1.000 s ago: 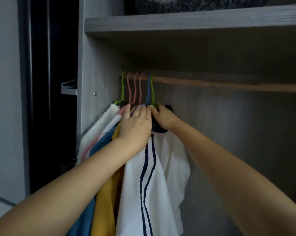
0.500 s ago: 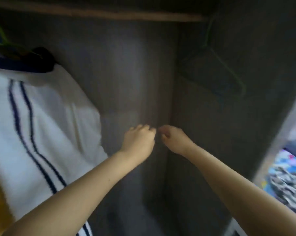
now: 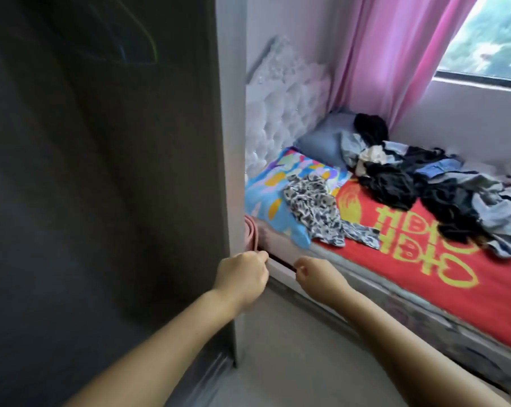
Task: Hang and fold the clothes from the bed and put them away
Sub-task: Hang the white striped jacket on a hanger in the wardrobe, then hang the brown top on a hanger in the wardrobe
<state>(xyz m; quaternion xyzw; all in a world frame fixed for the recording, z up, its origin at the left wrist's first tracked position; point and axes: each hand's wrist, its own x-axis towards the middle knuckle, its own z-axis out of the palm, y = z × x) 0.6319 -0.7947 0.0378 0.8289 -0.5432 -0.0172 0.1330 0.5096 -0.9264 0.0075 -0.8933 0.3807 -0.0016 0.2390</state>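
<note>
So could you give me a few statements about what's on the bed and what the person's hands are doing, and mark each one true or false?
1. Both hands hold a garment. False: the left hand and the right hand are loosely curled with nothing in their grip.
2. A black-and-white patterned garment lies partly on the colourful pillow. True.
3. The pile of dark and grey clothes sits on the floor. False: it lies on the red bedcover.
4. A pink curtain hangs beside the window. True.
5. The blue-grey pillow lies at the foot of the bed. False: it rests by the white tufted headboard.
</note>
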